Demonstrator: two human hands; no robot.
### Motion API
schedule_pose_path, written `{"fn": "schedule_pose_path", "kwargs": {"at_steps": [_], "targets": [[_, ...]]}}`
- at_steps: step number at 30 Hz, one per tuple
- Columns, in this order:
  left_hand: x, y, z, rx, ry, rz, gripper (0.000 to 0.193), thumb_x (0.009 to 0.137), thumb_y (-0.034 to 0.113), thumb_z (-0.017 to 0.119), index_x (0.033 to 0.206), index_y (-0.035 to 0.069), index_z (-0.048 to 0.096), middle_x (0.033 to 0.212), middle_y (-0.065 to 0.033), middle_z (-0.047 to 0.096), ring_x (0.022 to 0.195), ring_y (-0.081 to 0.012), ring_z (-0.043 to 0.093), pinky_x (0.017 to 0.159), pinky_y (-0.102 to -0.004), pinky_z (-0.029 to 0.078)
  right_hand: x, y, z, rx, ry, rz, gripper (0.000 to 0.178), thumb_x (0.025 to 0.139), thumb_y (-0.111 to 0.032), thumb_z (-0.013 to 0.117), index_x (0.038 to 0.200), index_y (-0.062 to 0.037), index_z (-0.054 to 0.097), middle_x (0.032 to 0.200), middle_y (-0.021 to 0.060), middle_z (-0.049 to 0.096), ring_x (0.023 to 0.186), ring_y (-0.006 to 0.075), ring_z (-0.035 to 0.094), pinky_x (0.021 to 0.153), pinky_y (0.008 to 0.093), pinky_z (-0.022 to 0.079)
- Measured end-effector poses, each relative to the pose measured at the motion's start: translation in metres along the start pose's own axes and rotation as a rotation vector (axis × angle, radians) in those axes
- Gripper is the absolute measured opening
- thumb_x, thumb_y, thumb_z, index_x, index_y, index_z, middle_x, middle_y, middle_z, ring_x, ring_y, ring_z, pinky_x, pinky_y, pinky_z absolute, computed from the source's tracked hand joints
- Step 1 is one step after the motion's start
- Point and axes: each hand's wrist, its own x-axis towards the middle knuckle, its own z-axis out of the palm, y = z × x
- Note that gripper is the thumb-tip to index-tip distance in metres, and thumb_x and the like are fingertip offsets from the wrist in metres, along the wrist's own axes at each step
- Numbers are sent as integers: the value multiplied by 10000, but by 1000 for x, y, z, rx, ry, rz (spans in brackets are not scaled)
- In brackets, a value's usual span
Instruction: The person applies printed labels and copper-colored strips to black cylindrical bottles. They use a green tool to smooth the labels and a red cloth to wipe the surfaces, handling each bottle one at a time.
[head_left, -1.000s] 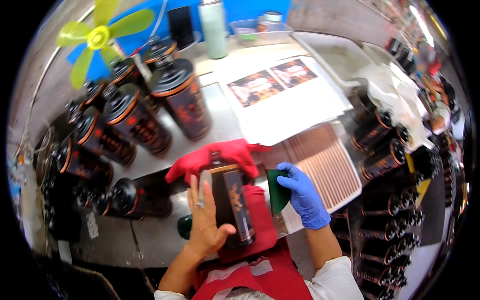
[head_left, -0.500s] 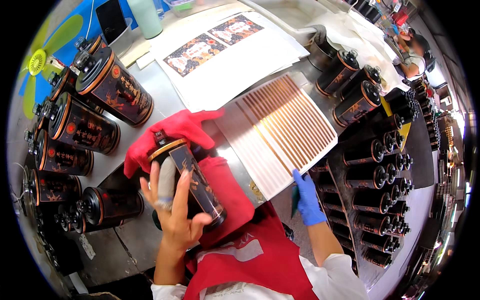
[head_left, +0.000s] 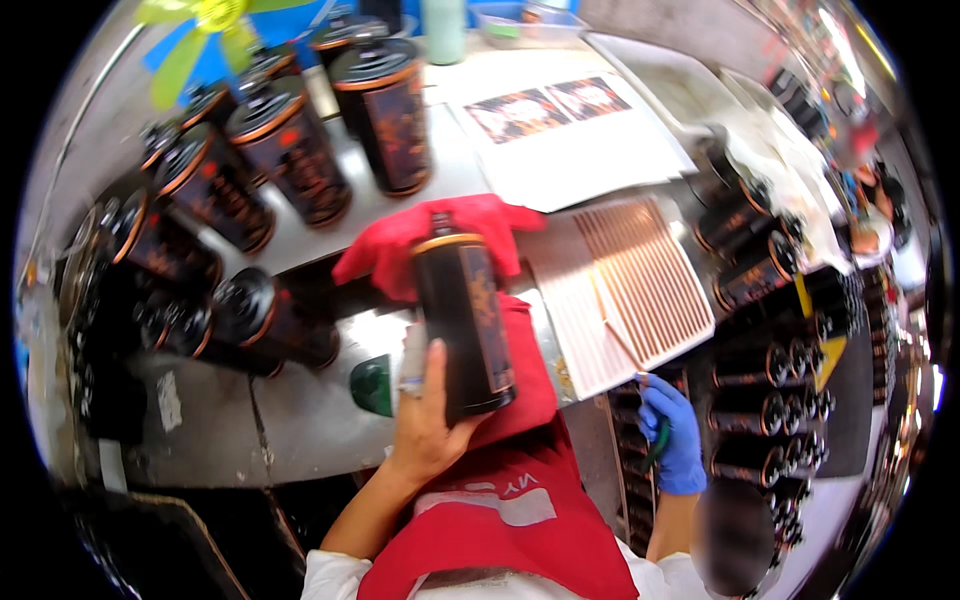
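A black bottle (head_left: pixel 458 340) with a gold collar and gold decoration leans on a red cloth (head_left: pixel 390 255). My left hand (head_left: pixel 430 430) is closed around the bottle's lower left side. Its thumb lies along the bottle, and a grey cover shows on one finger. My right hand (head_left: pixel 678 440), in a blue glove, pinches the end of a thin gold strip (head_left: pixel 624 342) at the lower edge of a white sheet (head_left: pixel 570 320). Several gold-brown strips run in rows across that sheet. Something curved and green (head_left: pixel 658 442) also shows in the gloved hand.
Several similar black bottles (head_left: pixel 395 130) stand at the left, more (head_left: pixel 745 400) at the right. White paper (head_left: pixel 560 165) with two printed labels lies beyond the cloth. A green fan (head_left: pixel 215 15) stands far left. Near my left hand lies a dark green object (head_left: pixel 371 386).
My left hand has gone from spread fingers to a grip on the bottle, which has turned more upright. Part of the strip now angles away from its row toward my right hand. The view has shifted.
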Motion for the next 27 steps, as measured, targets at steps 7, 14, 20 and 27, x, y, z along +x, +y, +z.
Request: {"fn": "schedule_pose_path", "kwargs": {"at_steps": [7, 14, 20, 27], "targets": [[-1, 12, -17, -61, 111, 47, 829, 704, 253, 776, 1349, -44, 349, 1375, -345, 294, 1262, -484, 332, 1042, -470, 294, -13, -46, 38, -54, -242, -187, 359, 891, -281, 541, 971, 55, 636, 758, 75, 610, 461, 64, 421, 415, 185, 306], [47, 60, -43, -545, -72, 87, 410, 912, 199, 485, 1265, -10, 500, 1374, -224, 396, 1263, -338, 411, 1034, -379, 307, -38, -97, 123, -527, -542, -127, 70, 701, 11, 701, 741, 18, 644, 688, 27, 600, 522, 55, 493, 484, 178, 359], [70, 70, -61, -989, -536, -202, 233, 901, 189, 548, 792, -4, 622, 768, -56, 606, 775, -141, 532, 752, -306, 407, -31, -114, 130, -423, -616, -366, 114, 646, -29, 734, 687, 18, 638, 670, 56, 592, 502, 52, 476, 437, 168, 300], [18, 42, -88, -756, -391, -492, 174, 842, 142, 632, 754, -8, 629, 742, -47, 596, 753, -117, 531, 692, -260, 409, 21, -68, 65, -390, -434, -154, 72, 730, -42, 646, 737, 14, 602, 608, 35, 560, 440, 28, 416, 411, 159, 288]]}}
